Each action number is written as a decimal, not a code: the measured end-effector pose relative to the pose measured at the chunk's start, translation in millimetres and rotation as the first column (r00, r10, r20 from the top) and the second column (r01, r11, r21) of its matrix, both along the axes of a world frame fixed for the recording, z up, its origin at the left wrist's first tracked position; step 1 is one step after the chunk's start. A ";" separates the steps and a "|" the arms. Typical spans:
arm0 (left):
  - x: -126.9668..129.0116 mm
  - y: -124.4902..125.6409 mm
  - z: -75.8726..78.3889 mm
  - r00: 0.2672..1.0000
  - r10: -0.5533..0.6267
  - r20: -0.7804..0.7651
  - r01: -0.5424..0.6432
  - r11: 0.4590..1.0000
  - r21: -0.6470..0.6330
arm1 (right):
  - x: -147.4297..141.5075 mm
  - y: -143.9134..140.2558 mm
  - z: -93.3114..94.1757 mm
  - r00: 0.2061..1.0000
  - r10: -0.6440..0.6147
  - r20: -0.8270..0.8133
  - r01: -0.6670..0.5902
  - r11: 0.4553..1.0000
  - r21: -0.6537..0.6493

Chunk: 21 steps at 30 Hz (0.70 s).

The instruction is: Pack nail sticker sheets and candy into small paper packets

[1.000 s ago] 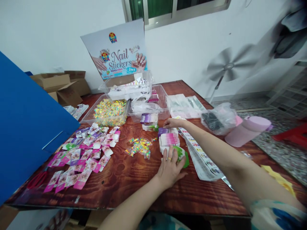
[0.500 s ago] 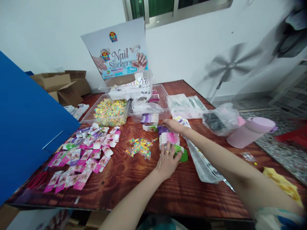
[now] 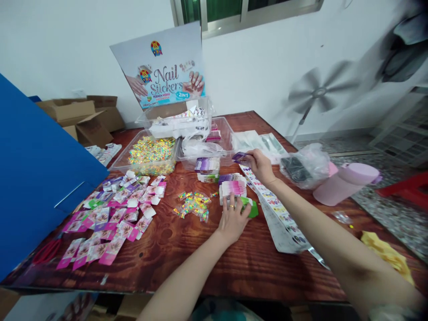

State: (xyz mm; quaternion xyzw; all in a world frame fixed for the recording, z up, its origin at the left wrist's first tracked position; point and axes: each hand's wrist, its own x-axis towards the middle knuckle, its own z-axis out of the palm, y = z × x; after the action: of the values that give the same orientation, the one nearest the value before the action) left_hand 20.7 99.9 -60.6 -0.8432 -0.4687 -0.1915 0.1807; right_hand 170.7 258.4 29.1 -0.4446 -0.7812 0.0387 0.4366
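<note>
Right hand [image 3: 261,166] pinching a purple card [image 3: 240,156]; left hand [image 3: 233,219] flat, fingers spread on the card stack [image 3: 232,189]. Probably light, thin, bendable; best gripped at an edge.

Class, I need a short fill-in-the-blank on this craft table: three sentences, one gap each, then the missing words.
1. The right hand holds up a small ____ packet.
2. The left hand rests on a ____ card beside the stack.
3. The sign behind the tubs reads "Nail ____".

Missing words: purple; green; Stickers
</note>
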 end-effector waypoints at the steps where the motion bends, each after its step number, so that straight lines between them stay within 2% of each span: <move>1: 0.8 0.2 -0.1 1.000 0.009 0.005 -0.009 1.000 0.002 | 5.1 -3.4 0.6 0.999 -0.029 -0.041 0.029 1.000 -0.002; 6: 1.7 -0.6 -1.2 0.999 0.018 0.027 -0.018 1.000 0.001 | 27.2 -35.5 0.7 0.981 -0.080 -0.179 0.070 0.996 -0.063; 10: -1.5 -1.9 -3.2 0.997 -0.025 0.070 0.023 0.999 0.034 | 42.1 -81.7 5.5 0.973 -0.015 -0.231 -0.036 0.976 -0.215; 12: -4.4 -3.0 -4.2 0.993 -0.051 0.106 0.044 0.997 0.063 | 48.7 -107.7 6.3 0.980 0.067 -0.186 -0.124 0.942 -0.311; 15: -11.2 -6.8 -4.1 0.981 -0.093 0.170 0.076 0.992 0.104 | 54.6 -145.7 0.2 0.974 0.204 -0.093 -0.224 0.859 -0.460; 18: -20.8 -15.7 1.0 0.962 -0.121 0.246 0.099 0.990 0.098 | 51.3 -179.7 -14.7 0.952 0.307 0.006 -0.253 0.794 -0.553; 21: -29.6 -33.5 12.3 0.928 -0.097 0.361 0.081 0.995 0.059 | 37.2 -205.2 -32.5 0.926 0.374 0.051 -0.271 0.752 -0.600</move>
State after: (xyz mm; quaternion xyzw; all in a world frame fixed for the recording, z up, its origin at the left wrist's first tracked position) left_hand -8.9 66.4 -48.3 -0.8095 -0.4511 -0.3620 0.1004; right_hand 207.8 53.1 -3.4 -0.4164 -0.8300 0.3136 0.1984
